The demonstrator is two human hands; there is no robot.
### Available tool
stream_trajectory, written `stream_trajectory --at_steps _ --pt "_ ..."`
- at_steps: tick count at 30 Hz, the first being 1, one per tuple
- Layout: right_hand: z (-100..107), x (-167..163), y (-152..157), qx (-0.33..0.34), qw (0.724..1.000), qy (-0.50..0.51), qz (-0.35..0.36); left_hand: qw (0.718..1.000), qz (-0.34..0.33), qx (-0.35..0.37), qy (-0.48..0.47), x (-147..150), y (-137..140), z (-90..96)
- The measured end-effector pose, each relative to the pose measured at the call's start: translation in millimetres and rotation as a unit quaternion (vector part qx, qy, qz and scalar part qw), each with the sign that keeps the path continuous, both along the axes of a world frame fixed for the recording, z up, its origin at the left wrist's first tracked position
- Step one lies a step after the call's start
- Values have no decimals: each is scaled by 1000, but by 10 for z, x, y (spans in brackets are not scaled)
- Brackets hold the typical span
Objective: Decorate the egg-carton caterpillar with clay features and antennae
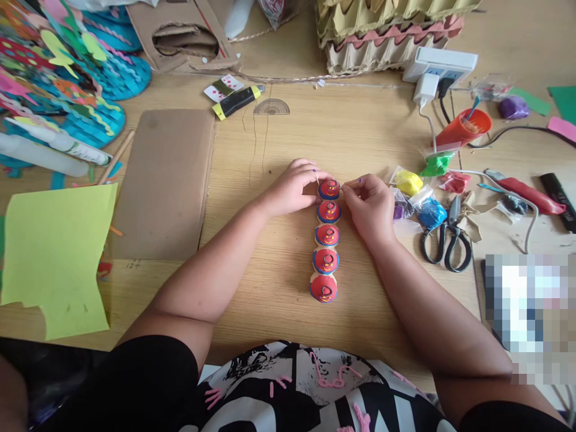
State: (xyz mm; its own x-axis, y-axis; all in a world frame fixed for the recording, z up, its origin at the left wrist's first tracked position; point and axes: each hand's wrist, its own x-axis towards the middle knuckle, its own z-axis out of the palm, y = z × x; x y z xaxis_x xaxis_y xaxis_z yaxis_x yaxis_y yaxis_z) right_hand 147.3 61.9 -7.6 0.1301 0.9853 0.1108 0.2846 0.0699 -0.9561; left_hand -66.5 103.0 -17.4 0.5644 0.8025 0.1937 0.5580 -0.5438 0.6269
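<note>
A strip of egg-carton cups lies on the table in front of me, pointing away from my body. Each cup has a red dome with a blue rim, yellow marks like a small face and a dark loop. My left hand curls its thumb and fingers against the left side of the farthest cup. By its index fingertip shows a thin pale sliver, too small to name. Just right of the same cup, my right hand has its thumb and forefinger pinched together; what is between them cannot be made out.
Bagged coloured clay, black-handled scissors and an orange cup lie right. A cardboard sheet and yellow-green paper are left. Egg trays and a power strip stand at the back.
</note>
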Motion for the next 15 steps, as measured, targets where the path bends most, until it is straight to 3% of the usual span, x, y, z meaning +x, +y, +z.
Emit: stream_trajectory --at_steps 15 --pt "2 -2 -1 2 1000 -12 6 1000 7 -8 -8 -3 -5 -9"
